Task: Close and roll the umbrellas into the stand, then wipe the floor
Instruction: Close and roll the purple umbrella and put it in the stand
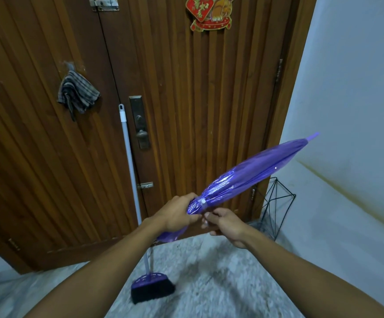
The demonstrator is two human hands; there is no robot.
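Note:
A purple see-through umbrella [250,173] is folded and rolled, held in the air with its tip pointing up and to the right. My left hand [177,214] grips its lower canopy near the strap with the white snap. My right hand [225,222] is just right of it, fingertips pinched at the strap end. The black wire umbrella stand [276,207] sits on the floor in the corner at the right, below the umbrella. A striped grey cloth [77,92] hangs on the wooden door.
A broom [152,288] with a white handle and purple head leans against the brown wooden door [186,88]. Speckled grey floor [221,283] lies below my arms. A white wall [358,111] closes the right side.

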